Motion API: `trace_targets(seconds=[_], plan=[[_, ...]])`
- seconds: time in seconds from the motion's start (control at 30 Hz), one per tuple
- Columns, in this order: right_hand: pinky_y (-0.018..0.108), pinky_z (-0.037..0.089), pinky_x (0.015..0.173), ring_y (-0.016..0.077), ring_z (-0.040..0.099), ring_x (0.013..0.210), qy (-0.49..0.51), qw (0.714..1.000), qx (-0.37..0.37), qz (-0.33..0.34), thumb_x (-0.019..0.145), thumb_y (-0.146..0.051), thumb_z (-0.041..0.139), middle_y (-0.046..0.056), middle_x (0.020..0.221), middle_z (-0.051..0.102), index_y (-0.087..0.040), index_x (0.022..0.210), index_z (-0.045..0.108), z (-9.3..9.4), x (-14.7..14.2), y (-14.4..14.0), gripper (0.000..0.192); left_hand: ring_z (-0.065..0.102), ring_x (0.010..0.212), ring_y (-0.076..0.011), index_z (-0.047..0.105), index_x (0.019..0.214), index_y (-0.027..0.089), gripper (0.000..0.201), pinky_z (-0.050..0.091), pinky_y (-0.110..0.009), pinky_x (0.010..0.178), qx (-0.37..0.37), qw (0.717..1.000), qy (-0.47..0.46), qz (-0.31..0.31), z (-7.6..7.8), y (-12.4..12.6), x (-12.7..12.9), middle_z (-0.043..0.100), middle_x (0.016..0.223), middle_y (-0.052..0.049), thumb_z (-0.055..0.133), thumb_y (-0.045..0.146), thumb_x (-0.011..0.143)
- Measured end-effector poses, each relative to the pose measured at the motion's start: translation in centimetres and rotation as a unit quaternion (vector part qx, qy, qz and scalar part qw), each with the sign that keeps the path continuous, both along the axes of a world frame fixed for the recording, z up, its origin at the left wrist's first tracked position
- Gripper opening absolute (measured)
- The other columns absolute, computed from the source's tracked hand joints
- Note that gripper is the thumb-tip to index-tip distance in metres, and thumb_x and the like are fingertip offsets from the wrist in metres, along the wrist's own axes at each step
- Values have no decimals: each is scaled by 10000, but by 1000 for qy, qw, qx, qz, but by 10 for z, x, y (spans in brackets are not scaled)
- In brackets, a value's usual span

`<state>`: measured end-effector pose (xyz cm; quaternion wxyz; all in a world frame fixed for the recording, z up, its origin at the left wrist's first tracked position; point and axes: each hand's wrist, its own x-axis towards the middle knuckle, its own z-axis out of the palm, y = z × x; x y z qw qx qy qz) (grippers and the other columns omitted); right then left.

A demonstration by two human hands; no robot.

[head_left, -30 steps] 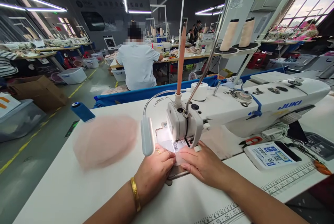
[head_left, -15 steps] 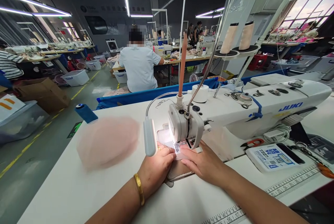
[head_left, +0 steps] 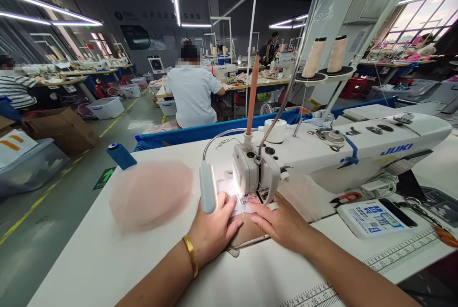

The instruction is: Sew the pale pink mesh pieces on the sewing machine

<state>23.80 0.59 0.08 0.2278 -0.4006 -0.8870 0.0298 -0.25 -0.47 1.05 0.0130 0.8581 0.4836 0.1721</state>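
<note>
Pale fabric [head_left: 244, 208] between left hand [head_left: 213, 226] and right hand [head_left: 284, 221]; both hands resting on it, unclenched

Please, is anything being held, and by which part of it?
No clear hold: left grip and right grip rest on pale fabric, at either side.

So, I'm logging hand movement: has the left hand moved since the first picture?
Yes: judged against the sewing machine, the left hand has shifted slightly forward.
</note>
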Motion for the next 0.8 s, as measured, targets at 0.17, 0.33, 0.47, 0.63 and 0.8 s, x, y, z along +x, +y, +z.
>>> trace_targets(seconds=[0.17, 0.33, 0.47, 0.63, 0.8], plan=[[410, 528, 902, 284, 638, 1081, 46, 993, 31, 102, 1045, -224, 440, 117, 1223, 731, -198, 1211, 653, -1, 6, -6, 272, 600, 931, -294, 511, 691, 206, 266, 512, -463, 811, -17, 1000, 12, -22, 17, -18, 6, 608, 977, -77, 721, 284, 833], [361, 477, 867, 234, 641, 1022, -8, 989, -34, 140, 1012, -148, 422, 102, 1173, 719, -204, 1212, 612, 8, 2, -11, 282, 609, 818, -213, 605, 899, 238, 186, 495, -321, 665, -144, 982, -52, -111, 26, -29, 9, 651, 953, -26, 754, 240, 787], [369, 425, 857, 214, 571, 838, -52, 990, -60, 120, 938, -113, 489, 52, 964, 693, -212, 1043, 638, 10, 3, -7, 207, 604, 700, -177, 589, 906, 229, 108, 476, -301, 611, -154, 982, -71, -83, 22, -24, 6, 649, 827, -10, 513, 153, 917], [358, 376, 840, 200, 511, 793, -75, 990, -32, 119, 901, -87, 512, 28, 887, 657, -206, 910, 622, 7, 6, -7, 162, 580, 736, -208, 581, 746, 217, 273, 469, -334, 629, -4, 994, -40, -99, 8, -20, 7, 634, 815, -51, 428, 100, 939], [347, 358, 822, 212, 529, 846, -69, 990, -33, 122, 897, -78, 510, 32, 875, 654, -200, 888, 614, 9, 6, -10, 161, 617, 819, -215, 647, 916, 208, 218, 517, -389, 758, 6, 989, -59, -133, 1, -23, 11, 702, 917, -47, 462, 135, 1004]])
